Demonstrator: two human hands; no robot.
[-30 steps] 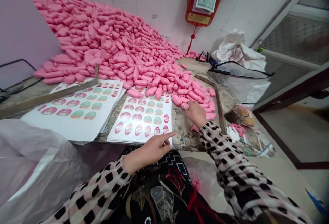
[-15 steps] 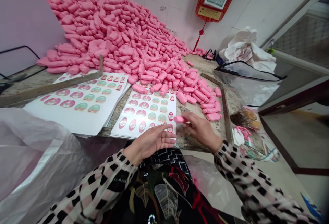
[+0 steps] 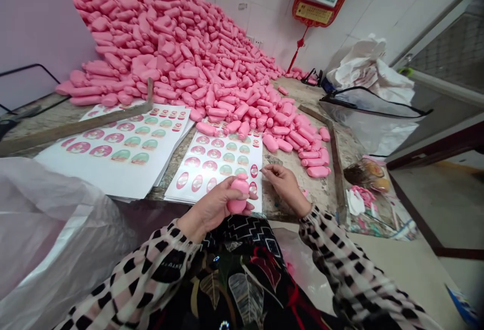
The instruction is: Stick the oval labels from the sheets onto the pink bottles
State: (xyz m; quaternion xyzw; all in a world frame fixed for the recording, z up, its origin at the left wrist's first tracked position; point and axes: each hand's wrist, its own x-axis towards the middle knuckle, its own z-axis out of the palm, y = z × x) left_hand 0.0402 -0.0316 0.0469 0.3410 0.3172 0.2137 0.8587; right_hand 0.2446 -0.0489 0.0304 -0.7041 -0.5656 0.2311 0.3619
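My left hand (image 3: 212, 206) is closed around a small pink plastic bottle (image 3: 239, 196), held upright just above the table's near edge. My right hand (image 3: 283, 184) is beside it, with thumb and forefinger pinched at the right edge of a sticker sheet (image 3: 217, 166), close to an oval red sticker (image 3: 254, 171). What the pinch holds is too small to make out. A huge heap of the same pink bottles (image 3: 181, 52) covers the back of the table and spills down to the sheet.
A second, larger stack of sticker sheets (image 3: 113, 153) lies to the left under a long wooden bar (image 3: 75, 128). A clear plastic bag (image 3: 45, 229) bulges at lower left. White bags (image 3: 370, 75) and a cluttered tray (image 3: 368, 188) are on the right.
My right hand picked a pink bottle from the heap's edge and passed it to my left hand, which closed on it. The right hand then moved to the sticker sheet.
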